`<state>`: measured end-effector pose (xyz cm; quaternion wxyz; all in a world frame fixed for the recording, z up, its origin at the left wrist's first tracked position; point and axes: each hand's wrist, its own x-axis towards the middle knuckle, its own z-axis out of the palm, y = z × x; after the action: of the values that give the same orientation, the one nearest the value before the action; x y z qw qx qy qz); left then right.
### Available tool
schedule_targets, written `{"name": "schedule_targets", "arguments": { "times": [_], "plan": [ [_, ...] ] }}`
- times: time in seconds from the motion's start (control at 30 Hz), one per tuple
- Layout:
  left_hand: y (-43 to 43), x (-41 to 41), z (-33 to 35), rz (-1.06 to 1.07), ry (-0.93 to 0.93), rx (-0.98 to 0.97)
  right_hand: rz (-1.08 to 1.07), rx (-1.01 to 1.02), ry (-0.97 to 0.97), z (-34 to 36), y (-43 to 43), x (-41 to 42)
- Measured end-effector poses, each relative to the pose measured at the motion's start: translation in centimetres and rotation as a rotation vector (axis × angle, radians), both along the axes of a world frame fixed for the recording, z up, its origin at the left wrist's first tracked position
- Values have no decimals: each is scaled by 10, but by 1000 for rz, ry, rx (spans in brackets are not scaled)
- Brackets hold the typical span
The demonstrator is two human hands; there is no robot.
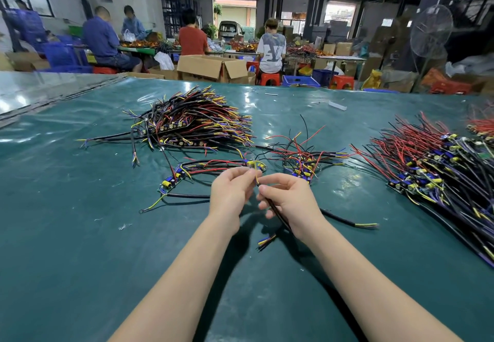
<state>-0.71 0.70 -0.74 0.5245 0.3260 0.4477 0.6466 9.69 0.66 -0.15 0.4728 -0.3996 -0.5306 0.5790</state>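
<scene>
My right hand (291, 202) grips a black sheathed cable (278, 214) over the green table (80, 234). The cable's lower end (266, 241) fans into yellow, blue and dark cores below my wrist. My left hand (231, 192) pinches a thin yellow core (257, 174) at the cable's upper end, fingertips close to my right thumb. Just beyond my fingers lies a small circuit board (254, 165) with yellow parts and red and black leads. Another board (171, 181) lies to the left.
A big heap of wired boards (192, 122) sits at the back left, a small cluster (304, 165) at the middle right, a long pile (433, 165) along the right edge. A loose black cable (347, 221) lies right of my wrist. Several people work at far tables.
</scene>
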Motion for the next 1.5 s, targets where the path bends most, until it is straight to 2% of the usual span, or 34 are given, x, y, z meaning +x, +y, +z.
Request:
{"name": "schedule_targets", "arguments": {
  "times": [0.07, 0.17, 0.33, 0.47, 0.57, 0.73, 0.9, 0.97, 1.17, 1.3, 1.5],
  "plan": [
    [-1, 2, -1, -9, 77, 51, -9, 10, 33, 0, 0, -1],
    [-4, 1, 3, -30, 36, 120, -28, 43, 0, 2, 1, -1],
    [-6, -9, 9, -160, 6, 31, -117, -9, 23, 6, 7, 7],
    [-10, -10, 10, -324, 200, -61, -84, -21, 63, 4, 9, 10],
    [-9, -12, 9, -295, 380, -57, -128, 8, 91, 3, 12, 11],
    [-8, -16, 7, -289, 587, -49, -107, -13, 17, -3, 15, 13],
    [-10, -16, 12, -358, 370, -129, -77, -87, 144, -2, 17, 16],
    [-11, -15, 14, -370, 365, -143, -42, -117, 229, -2, 17, 16],
    [-10, -15, 14, -259, 615, -94, -22, -214, 291, -3, 18, 14],
    [-10, -15, 14, -227, 700, -101, -3, -140, 199, -6, 17, 13],
    [-10, -9, 11, 42, 1032, -22, -50, -105, 201, -6, 16, 9]
  ]
}}
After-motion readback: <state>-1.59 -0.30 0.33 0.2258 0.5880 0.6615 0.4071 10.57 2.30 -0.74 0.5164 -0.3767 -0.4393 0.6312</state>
